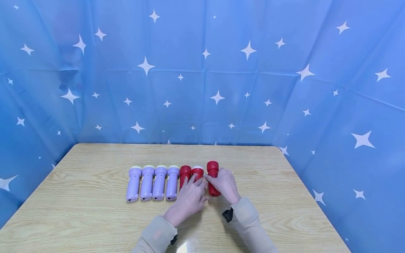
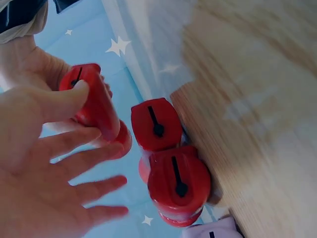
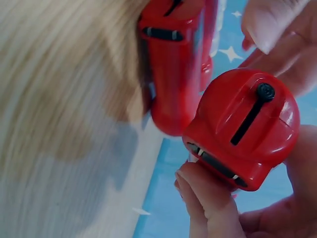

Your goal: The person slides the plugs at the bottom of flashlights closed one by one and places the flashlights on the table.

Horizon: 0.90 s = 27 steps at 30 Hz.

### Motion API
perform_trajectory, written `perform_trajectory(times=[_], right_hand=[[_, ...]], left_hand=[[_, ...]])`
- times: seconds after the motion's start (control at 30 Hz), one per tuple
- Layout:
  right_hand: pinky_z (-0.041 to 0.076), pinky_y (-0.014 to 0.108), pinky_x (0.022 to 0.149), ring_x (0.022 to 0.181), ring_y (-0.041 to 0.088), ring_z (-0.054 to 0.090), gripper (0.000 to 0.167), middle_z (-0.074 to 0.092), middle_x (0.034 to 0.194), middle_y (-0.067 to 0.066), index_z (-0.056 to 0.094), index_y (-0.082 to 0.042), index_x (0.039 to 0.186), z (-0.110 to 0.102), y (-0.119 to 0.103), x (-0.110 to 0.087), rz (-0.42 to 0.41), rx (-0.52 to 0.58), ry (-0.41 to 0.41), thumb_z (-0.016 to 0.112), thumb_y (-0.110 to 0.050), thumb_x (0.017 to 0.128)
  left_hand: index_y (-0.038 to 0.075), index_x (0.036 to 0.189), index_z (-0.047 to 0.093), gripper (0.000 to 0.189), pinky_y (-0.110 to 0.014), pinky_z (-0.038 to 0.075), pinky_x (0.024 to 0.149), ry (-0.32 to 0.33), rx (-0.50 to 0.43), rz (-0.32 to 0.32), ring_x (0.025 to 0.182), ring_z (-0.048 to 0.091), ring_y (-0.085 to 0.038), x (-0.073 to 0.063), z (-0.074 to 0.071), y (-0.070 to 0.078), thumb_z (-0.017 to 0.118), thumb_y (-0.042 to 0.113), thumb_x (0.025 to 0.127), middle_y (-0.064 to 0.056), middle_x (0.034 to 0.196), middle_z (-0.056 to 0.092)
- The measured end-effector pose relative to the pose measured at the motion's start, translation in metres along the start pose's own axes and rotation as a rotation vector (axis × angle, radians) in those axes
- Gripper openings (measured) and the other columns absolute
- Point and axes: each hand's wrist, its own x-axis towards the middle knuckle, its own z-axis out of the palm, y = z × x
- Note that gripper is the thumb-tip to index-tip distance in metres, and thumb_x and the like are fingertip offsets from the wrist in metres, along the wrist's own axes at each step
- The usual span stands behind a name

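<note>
My right hand (image 1: 225, 182) grips a red flashlight (image 1: 212, 168) at the right end of a row, thumb on one side and fingers on the other. Its tail, with a black slot and knob, faces the right wrist camera. Two more red flashlights, one with a red head (image 1: 185, 171) and one with a pale rim (image 1: 197, 171), lie side by side just to the left. Over their lower parts reaches my left hand (image 1: 188, 198), its fingers spread and fairly straight, hiding their handles in the head view. In the left wrist view, these fingers (image 2: 99, 191) hold nothing.
Several lilac flashlights (image 1: 146, 184) lie in a row left of the red ones, heads toward the far side. Everything rests on a light wood table (image 1: 79, 196). A blue curtain with white stars (image 1: 177, 88) hangs behind the table's far edge.
</note>
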Motion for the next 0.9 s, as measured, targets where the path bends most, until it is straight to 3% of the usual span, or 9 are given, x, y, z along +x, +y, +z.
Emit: perform_trajectory(times=[0.1,0.27,0.4,0.63,0.9], right_hand=[[0.037,0.021,0.042,0.045,0.014,0.051,0.038,0.054,0.054,0.007,0.056,-0.003,0.07,0.004,0.002,0.002,0.027,-0.023,-0.027,0.074,-0.035,0.08],[0.041,0.021,0.044,0.048,0.014,0.053,0.038,0.055,0.059,0.006,0.057,-0.004,0.076,0.012,0.004,0.002,0.092,-0.032,-0.111,0.074,-0.038,0.08],[0.043,0.022,0.045,0.05,0.015,0.054,0.038,0.056,0.061,0.007,0.057,-0.003,0.077,0.018,0.004,0.002,0.097,-0.048,-0.132,0.075,-0.037,0.08],[0.05,0.025,0.05,0.054,0.017,0.057,0.049,0.057,0.07,0.011,0.056,0.005,0.097,0.022,-0.001,0.002,0.093,-0.097,-0.134,0.074,-0.038,0.081],[0.051,0.026,0.05,0.052,0.017,0.057,0.052,0.057,0.069,0.011,0.055,0.005,0.1,0.022,-0.001,0.002,0.121,-0.076,-0.138,0.074,-0.039,0.08]], left_hand=[[0.009,0.134,0.053,0.06,-0.068,0.031,0.103,-0.064,0.004,-0.079,0.137,0.035,-0.045,-0.002,0.001,-0.005,0.071,0.033,0.082,-0.016,0.142,0.049],[0.01,0.137,0.05,0.065,-0.075,0.028,0.098,-0.109,0.024,-0.168,0.14,0.028,-0.046,-0.005,0.005,-0.011,0.072,0.032,0.081,-0.015,0.148,0.043],[0.01,0.136,0.051,0.063,-0.076,0.028,0.097,-0.112,0.03,-0.181,0.138,0.032,-0.043,-0.007,0.007,-0.014,0.072,0.028,0.08,-0.013,0.145,0.046],[0.012,0.136,0.052,0.061,-0.075,0.028,0.097,-0.116,0.044,-0.199,0.138,0.034,-0.04,-0.006,0.007,-0.014,0.071,0.026,0.08,-0.011,0.144,0.049],[0.013,0.136,0.052,0.06,-0.075,0.028,0.098,-0.118,0.047,-0.204,0.138,0.034,-0.04,-0.006,0.006,-0.014,0.071,0.026,0.08,-0.011,0.143,0.049]])
